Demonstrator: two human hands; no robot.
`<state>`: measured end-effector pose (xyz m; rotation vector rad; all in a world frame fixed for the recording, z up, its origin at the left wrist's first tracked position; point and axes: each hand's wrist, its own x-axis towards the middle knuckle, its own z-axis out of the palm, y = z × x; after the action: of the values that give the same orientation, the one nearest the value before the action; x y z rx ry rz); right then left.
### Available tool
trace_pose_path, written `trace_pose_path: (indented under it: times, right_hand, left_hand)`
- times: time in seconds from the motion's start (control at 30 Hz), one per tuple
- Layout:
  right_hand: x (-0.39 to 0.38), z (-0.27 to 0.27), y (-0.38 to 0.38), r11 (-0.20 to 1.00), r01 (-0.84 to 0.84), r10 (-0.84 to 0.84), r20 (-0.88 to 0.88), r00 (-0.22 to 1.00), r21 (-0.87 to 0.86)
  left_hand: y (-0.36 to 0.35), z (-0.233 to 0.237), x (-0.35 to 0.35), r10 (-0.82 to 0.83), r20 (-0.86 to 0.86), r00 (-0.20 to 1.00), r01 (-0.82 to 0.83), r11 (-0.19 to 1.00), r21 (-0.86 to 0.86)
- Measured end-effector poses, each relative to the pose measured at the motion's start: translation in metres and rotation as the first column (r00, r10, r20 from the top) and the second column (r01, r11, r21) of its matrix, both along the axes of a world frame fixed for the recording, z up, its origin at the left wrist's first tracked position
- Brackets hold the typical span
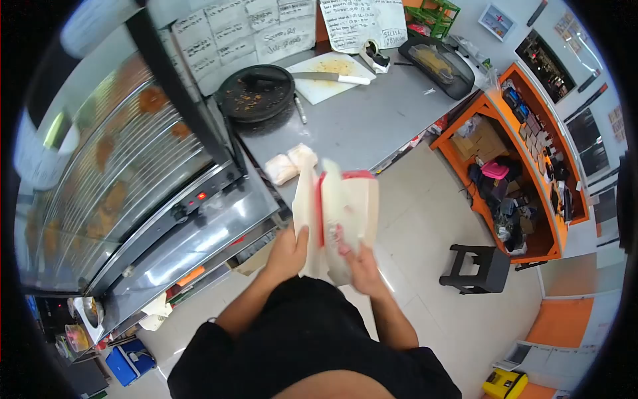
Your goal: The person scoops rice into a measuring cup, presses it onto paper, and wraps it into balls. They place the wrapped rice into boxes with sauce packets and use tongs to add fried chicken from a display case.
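Observation:
Held out in front of my body is a cream paper food box (365,209) with red edges and red print, its panels partly spread and blurred by motion. My left hand (290,251) is closed on the box's left panel, thumb on the near face. On the other side, my right hand (363,269) grips the lower right part, where the red print shows. Just beyond the box, two white paper-wrapped bundles (282,169) lie at the corner of the steel counter (352,136).
A lit glass food warmer (119,166) stands on the left. Along the counter are a black round pan lid (256,93), a knife (332,77) on a white cutting board (325,93), and a black covered tray (438,66). A black stool (488,269) and orange shelf (465,156) stand right.

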<state>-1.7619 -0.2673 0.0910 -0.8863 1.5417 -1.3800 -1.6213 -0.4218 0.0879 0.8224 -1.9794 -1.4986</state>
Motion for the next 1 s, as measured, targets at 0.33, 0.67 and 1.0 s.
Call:
trace_pose_path:
  times: [0.33, 0.67, 1.0]
  right_hand:
    - [-0.290, 0.067, -0.036, 0.828, 0.535, -0.454, 0.358, 0.816, -0.169]
    - [-0.424, 0.003, -0.260, 0.879, -0.413, 0.469, -0.270, 0.841, 0.240]
    - [-0.372, -0.003, -0.322, 0.822, -0.527, 0.555, -0.096, 0.826, 0.217]
  left_hand:
    - [-0.124, 0.028, -0.180, 0.219, 0.421, 0.880, -0.114, 0.959, -0.260]
    - [-0.161, 0.035, -0.259, 0.427, 0.504, 0.751, -0.504, 0.864, 0.020]
    - [-0.151, 0.023, -0.255, 0.565, 0.480, 0.671, -0.595, 0.797, -0.105]
